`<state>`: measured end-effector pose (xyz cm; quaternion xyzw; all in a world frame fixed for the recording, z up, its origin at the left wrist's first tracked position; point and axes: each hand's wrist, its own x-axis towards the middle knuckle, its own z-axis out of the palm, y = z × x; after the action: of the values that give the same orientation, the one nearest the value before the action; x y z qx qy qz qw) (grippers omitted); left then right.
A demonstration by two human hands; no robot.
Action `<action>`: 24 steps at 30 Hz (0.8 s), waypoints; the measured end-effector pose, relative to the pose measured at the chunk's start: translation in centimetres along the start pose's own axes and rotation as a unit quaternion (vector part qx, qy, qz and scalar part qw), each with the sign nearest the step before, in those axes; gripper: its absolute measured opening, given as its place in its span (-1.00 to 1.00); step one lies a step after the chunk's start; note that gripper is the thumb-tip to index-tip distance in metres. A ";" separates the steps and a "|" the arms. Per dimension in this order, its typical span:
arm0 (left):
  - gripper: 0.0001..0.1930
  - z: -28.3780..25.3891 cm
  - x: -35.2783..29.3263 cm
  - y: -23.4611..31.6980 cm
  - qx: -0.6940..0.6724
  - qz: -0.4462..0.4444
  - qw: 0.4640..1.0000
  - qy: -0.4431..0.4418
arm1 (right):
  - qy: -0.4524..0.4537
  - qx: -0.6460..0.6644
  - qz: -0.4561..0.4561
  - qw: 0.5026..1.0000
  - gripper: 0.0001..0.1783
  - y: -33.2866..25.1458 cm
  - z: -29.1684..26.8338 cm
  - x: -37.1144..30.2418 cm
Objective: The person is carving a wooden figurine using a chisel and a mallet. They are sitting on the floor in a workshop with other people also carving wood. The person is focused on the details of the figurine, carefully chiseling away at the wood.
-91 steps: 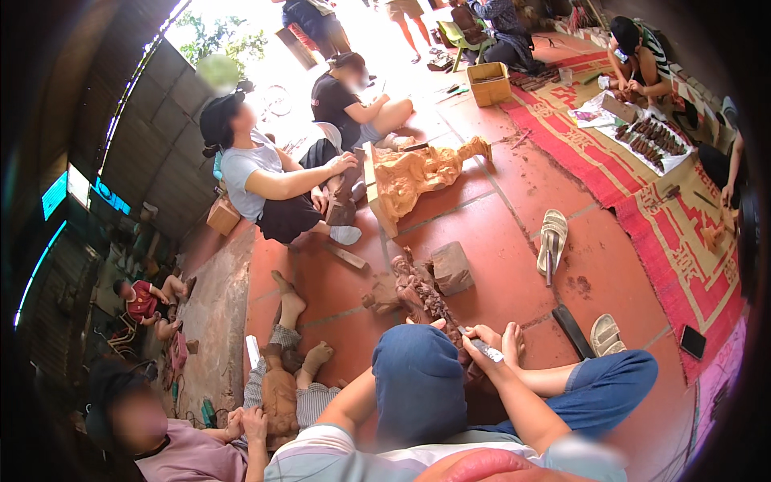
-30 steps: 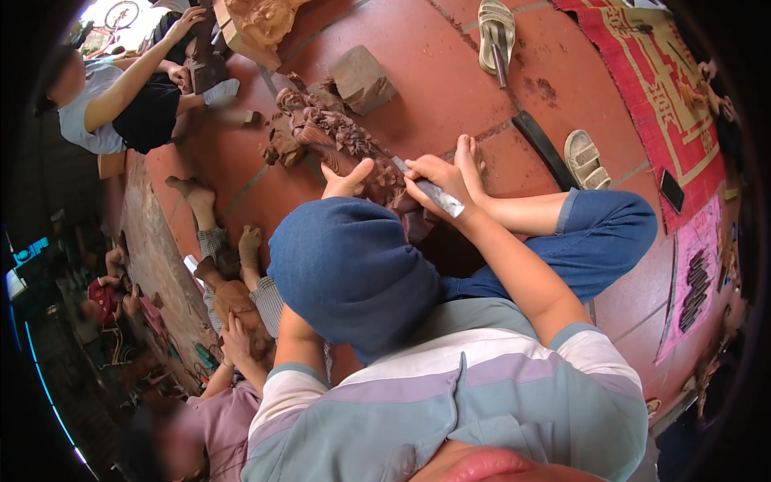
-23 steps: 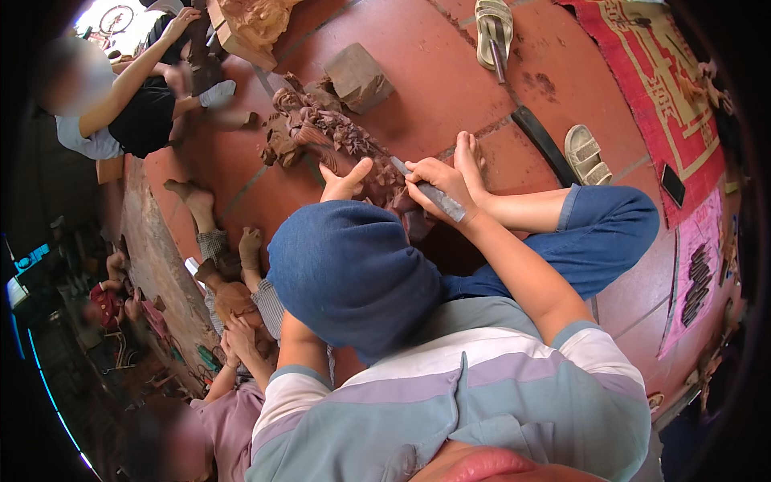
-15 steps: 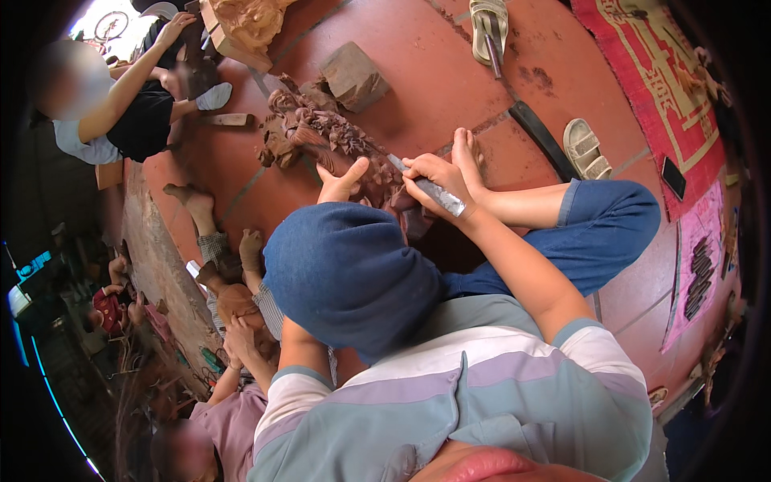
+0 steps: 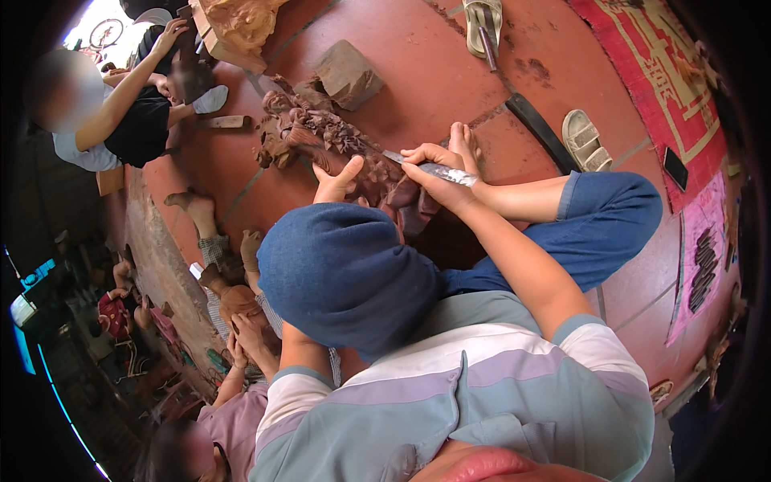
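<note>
Over red tiles [image 5: 418, 48], the carving [image 5: 341, 138] lies between left grip [image 5: 337, 180] and right grip [image 5: 442, 173].

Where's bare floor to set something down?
On the red tiles between the squared block and upper sandal, or, narrower, between the lower sandal and patterned mat. Crowded: around the dark carving, with left hand, right hand and chisel.

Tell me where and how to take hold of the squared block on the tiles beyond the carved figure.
Probably best held across two opposite sides of the block, coming from above and the right: it looks chunky with flat faces, and open tile lies to its right, while the carved figure and a rough lump crowd its near left.
</note>
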<state>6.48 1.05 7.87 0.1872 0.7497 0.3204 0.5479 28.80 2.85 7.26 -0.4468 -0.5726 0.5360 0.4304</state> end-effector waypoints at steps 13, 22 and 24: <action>0.30 0.3 0.5 0.1 -0.042 0.004 0.997 -0.062 | 0.009 0.104 0.156 0.982 -0.73 2.2 -0.3 1.1; 0.29 0.5 -0.3 0.2 -0.036 0.003 0.999 -0.033 | 0.024 0.084 0.134 0.987 -0.92 -0.9 -0.4 1.7; 0.26 0.8 -0.2 0.8 -0.002 -0.010 1.000 -0.011 | 0.038 0.174 0.103 0.979 -0.91 1.7 1.0 1.3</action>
<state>7.20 1.76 8.41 0.1827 0.7447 0.3142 0.5598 27.57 3.96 5.54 -0.4420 -0.4050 0.6510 0.4656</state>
